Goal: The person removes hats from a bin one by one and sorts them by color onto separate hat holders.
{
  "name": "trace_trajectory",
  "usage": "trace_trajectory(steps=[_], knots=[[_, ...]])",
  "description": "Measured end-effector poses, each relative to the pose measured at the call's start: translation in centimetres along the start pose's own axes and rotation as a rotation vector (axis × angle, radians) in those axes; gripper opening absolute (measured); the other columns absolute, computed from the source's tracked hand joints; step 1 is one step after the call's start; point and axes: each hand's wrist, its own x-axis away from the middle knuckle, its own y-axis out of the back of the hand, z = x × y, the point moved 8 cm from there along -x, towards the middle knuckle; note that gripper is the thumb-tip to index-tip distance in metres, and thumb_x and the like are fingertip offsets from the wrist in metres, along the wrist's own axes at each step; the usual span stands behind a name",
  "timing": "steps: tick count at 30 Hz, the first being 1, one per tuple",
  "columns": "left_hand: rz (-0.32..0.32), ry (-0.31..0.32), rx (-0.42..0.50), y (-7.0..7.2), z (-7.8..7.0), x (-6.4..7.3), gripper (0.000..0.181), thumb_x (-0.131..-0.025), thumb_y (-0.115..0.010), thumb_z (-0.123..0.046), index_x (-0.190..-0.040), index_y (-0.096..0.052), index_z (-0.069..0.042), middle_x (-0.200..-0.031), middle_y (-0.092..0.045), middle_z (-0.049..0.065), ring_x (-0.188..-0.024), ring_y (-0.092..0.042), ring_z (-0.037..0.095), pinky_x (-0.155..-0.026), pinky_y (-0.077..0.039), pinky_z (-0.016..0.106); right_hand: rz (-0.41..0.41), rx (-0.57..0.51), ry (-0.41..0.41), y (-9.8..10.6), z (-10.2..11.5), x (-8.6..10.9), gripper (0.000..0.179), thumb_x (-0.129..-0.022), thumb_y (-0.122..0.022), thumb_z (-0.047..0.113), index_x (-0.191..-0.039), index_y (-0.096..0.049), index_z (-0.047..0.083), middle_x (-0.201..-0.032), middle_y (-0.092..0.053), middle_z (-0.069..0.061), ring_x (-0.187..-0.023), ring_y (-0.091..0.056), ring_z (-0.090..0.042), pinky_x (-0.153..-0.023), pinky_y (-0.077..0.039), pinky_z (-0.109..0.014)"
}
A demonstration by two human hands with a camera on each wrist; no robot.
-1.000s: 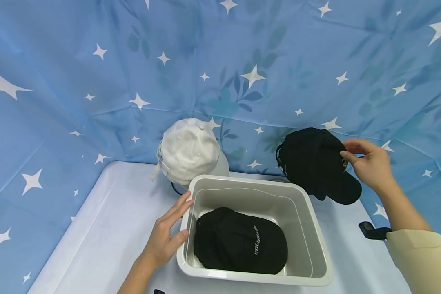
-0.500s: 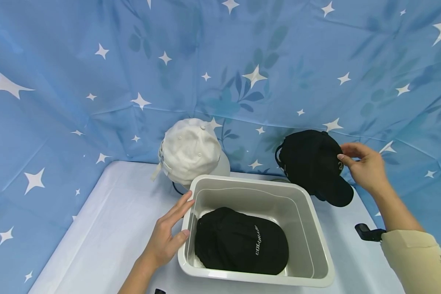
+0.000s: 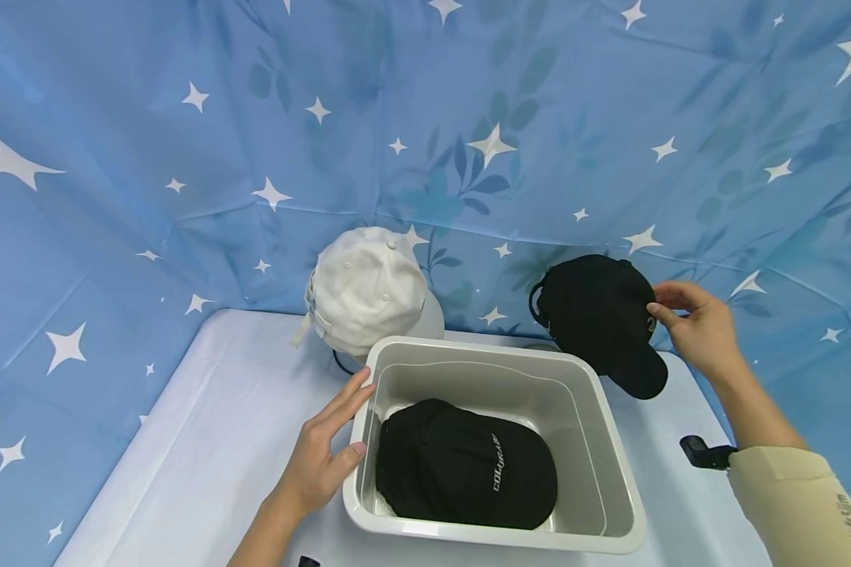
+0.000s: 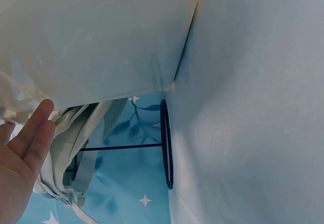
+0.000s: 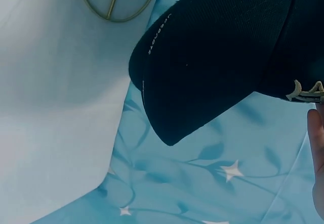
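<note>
In the head view my right hand (image 3: 695,324) holds the front of a black baseball cap (image 3: 596,311) at the back right, thumb beside its light lettering, other fingers on its far side. The right wrist view has the dark brim (image 5: 197,67) pointing over the table edge, and only some of the fingers (image 5: 316,138) show. My left hand (image 3: 319,453), fingers nearly straight, rests against the left rim of a light grey plastic bin (image 3: 613,457). Inside the bin lies another black cap (image 3: 461,468) with white lettering on its front.
Behind the bin's left corner a white cap (image 3: 369,291) sits on a black wire stand (image 4: 166,148). A brass-coloured ring base (image 5: 114,17) stands on the white-covered table (image 3: 206,441) below the black cap. A blue star-patterned cloth (image 3: 326,157) hangs close behind.
The black cap at the back right has turned, its brim swinging left and towards me. My right hand has moved slightly left and down with it. The left hand keeps its place on the bin.
</note>
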Motion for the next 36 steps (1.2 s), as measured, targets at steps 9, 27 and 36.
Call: trace_trajectory(steps=[9, 27, 36], knots=[[0.001, 0.004, 0.006, 0.0, 0.0, 0.0, 0.068, -0.081, -0.054, -0.002, -0.148, -0.055, 0.003, -0.163, -0.042, 0.015, -0.149, -0.043, 0.031, -0.118, -0.034, 0.025, 0.029, 0.008, -0.050, -0.7, -1.2, 0.4, 0.029, -0.103, -0.064, 0.011, -0.128, -0.066, -0.003, -0.116, -0.068, -0.026, -0.092, -0.044, 0.017, -0.078, -0.038, -0.013], [0.006, 0.003, 0.009, 0.0, 0.0, 0.0, 0.069, -0.080, -0.054, -0.001, -0.149, -0.054, 0.003, -0.164, -0.042, 0.015, -0.150, -0.042, 0.031, -0.119, -0.034, 0.026, 0.049, 0.009, -0.090, -0.8, -2.1, 1.5, 0.035, -0.104, -0.064, 0.015, -0.133, -0.065, -0.004, -0.122, -0.067, -0.025, -0.092, -0.044, 0.019, -0.073, -0.039, -0.009], [0.005, 0.020, -0.002, 0.0, 0.1, 0.0, 0.069, -0.080, -0.055, -0.001, -0.149, -0.055, 0.000, -0.163, -0.043, 0.015, -0.149, -0.043, 0.030, -0.118, -0.035, 0.025, 0.061, 0.018, -0.099, 0.5, -0.5, 1.7, 0.045, -0.103, -0.066, 0.026, -0.140, -0.062, 0.000, -0.128, -0.065, -0.023, -0.095, -0.043, 0.018, -0.077, -0.038, -0.008]])
